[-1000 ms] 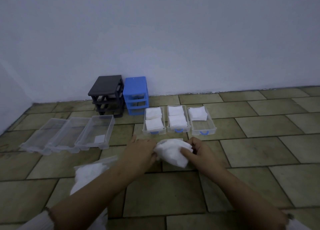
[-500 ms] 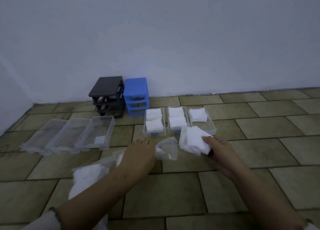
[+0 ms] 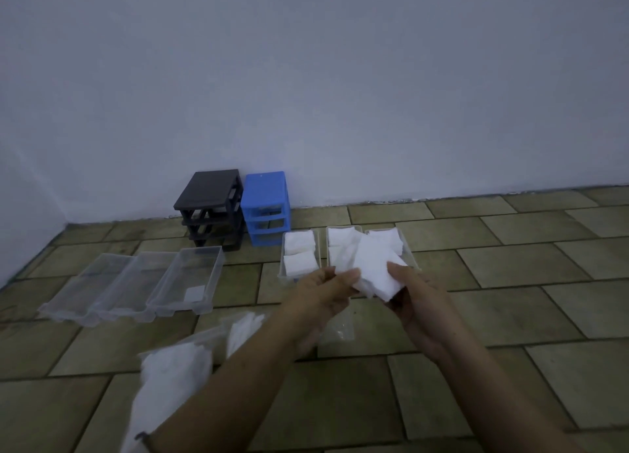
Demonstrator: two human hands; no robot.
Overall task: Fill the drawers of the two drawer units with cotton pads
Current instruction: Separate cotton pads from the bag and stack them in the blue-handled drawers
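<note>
— Tiled floor (image 3: 510, 265) and a plain wall (image 3: 340, 78) are all that is offered as a workplace; why are the parts spread so widely?

— Room for filling is gained that way, it may be judged. The black drawer unit (image 3: 211, 207) and the blue drawer unit (image 3: 267, 207) are stood side by side against the wall with their slots open, and the drawers are laid flat on the floor in front of them so they can be loaded from above.

— Which drawers are served already?

— Pads are seen in the three right drawers (image 3: 299, 258), near the blue unit. The three clear drawers on the left (image 3: 136, 285) are almost bare; one small pad is seen in the nearest of them.

— And the stack of cotton pads (image 3: 374, 268)?

— It is held above the right drawers. The right hand (image 3: 415, 299) is clamped on it, thumb on top and fingers beneath, while the left hand (image 3: 323, 292) is brought to its edge, fingertips touching it, probably so that it can be squared or divided. Whether the left fingers pinch it cannot be told.

— The supply?

— A plastic bag of pads (image 3: 177, 377) is kept by the left forearm, within reach.
</note>
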